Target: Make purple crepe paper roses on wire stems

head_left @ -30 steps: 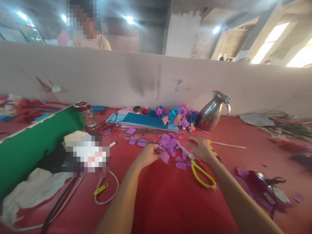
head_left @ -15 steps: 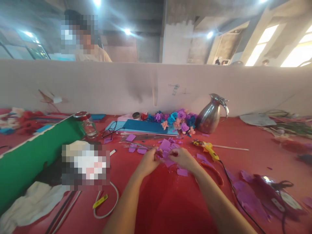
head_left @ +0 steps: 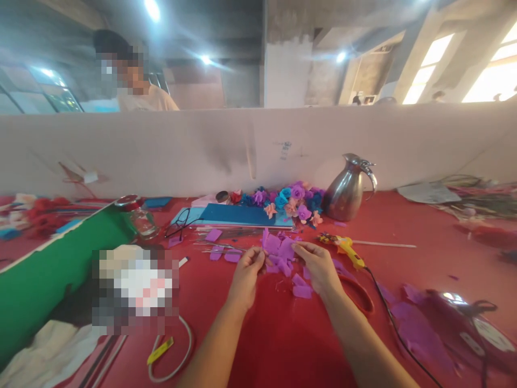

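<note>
Over the red table (head_left: 278,334), my left hand (head_left: 248,275) is closed in a pinch at the left side of the purple paper pieces; what its fingertips hold is too small to make out. My right hand (head_left: 317,264) pinches a purple paper piece (head_left: 287,248) by its right edge. More purple pieces (head_left: 280,265) lie below and between the hands, with loose ones (head_left: 302,291) nearer me. Beyond the hands is a cluster of purple, blue and pink paper flowers (head_left: 297,200). A yellow glue gun (head_left: 350,253) rests right of my right hand, near orange scissor handles (head_left: 361,296).
A metal jug (head_left: 345,188) stands at the back right. Blue sheets (head_left: 238,213) and glasses (head_left: 182,222) lie at the back, a glass jar (head_left: 142,220) behind the green board (head_left: 81,253). A power strip (head_left: 472,328) is at right. A person (head_left: 145,97) is beyond the partition.
My hands have moved slightly apart. My right hand now has a purple piece between its fingertips, raised beside the pile. The view has shifted a little.
</note>
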`<state>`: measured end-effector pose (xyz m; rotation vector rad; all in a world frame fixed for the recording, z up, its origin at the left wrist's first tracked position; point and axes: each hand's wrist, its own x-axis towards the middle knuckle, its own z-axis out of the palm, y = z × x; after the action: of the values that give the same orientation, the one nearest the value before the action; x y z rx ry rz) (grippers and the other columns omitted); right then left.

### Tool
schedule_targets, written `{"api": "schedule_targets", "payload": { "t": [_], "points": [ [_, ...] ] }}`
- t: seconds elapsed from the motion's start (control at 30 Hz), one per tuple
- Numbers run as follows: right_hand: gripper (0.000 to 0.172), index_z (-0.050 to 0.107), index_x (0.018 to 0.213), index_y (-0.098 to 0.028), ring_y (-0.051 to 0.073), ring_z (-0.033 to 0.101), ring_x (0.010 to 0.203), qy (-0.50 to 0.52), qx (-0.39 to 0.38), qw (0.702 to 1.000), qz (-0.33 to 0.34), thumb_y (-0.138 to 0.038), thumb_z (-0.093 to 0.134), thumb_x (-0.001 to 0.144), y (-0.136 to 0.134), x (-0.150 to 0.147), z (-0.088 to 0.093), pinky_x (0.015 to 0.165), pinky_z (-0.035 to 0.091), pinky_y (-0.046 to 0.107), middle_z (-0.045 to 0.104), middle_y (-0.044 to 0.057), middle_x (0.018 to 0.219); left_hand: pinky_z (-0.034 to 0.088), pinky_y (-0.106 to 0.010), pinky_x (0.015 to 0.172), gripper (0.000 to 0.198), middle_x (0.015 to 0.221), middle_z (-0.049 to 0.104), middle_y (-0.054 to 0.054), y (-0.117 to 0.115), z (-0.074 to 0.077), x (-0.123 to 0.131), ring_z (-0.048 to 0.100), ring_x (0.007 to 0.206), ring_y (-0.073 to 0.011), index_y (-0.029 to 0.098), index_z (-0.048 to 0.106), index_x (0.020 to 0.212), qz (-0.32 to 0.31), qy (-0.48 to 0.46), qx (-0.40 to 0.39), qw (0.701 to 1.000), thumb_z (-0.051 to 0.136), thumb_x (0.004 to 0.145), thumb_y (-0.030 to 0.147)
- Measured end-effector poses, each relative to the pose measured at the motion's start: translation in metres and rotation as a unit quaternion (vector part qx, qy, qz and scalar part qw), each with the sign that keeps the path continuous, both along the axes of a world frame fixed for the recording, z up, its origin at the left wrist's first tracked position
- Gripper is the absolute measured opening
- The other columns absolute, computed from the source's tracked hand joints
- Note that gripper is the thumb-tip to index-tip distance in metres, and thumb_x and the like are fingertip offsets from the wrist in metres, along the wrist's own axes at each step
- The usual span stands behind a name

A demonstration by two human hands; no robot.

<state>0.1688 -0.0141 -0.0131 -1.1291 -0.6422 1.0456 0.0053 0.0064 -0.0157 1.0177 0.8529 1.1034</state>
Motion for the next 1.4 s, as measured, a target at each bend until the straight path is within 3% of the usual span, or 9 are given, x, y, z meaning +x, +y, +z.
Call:
{"api": "schedule_targets", "payload": {
  "t": [0.33,0.57,0.9,1.4],
  "points": [
    [0.03,0.075,0.07,-0.016,0.01,0.049,0.052,0.004,0.005,1.0,0.0,-0.039,0.079,0.051,-0.004,-0.007,0.008,0.054,0.039,0.024,0.064,0.0,0.059,0.034,-0.016,0.049,0.026,0.058,0.053,0.004,-0.012,0.007,0.013,0.037,0.047,-0.0031,0.014,0.059,0.07,-0.079,-0.114,-0.117,0.983,0.079,0.062,0.028],
    [0.028,0.074,0.071,-0.015,0.01,0.049,0.052,0.006,0.02,1.0,-0.016,-0.037,0.077,0.054,-0.006,-0.007,0.013,0.053,0.04,0.024,0.063,0.0,0.058,0.035,-0.015,0.048,0.023,0.06,0.054,0.004,-0.012,0.008,0.013,0.034,0.045,-0.0014,0.013,0.056,0.069,-0.114,-0.124,-0.144,0.975,0.077,0.066,0.024],
    [0.027,0.073,0.077,-0.013,0.011,0.05,0.053,-0.095,0.023,0.995,-0.008,-0.037,0.067,0.065,-0.009,-0.008,0.013,0.055,0.04,0.025,0.063,0.001,0.061,0.03,-0.013,0.043,0.024,0.062,0.054,0.003,-0.01,0.002,0.016,0.033,0.043,0.0,0.013,0.055,0.07,-0.131,-0.152,-0.164,0.966,0.077,0.066,0.02],
    [0.027,0.073,0.079,-0.013,0.011,0.051,0.052,-0.091,0.029,0.995,-0.01,-0.036,0.066,0.066,-0.011,-0.01,0.014,0.053,0.041,0.023,0.063,0.001,0.059,0.033,-0.016,0.043,0.029,0.071,0.058,0.003,-0.012,0.001,0.019,0.034,0.041,0.0004,0.014,0.057,0.078,-0.101,-0.144,-0.173,0.969,0.08,0.061,0.017]
  ]
}}
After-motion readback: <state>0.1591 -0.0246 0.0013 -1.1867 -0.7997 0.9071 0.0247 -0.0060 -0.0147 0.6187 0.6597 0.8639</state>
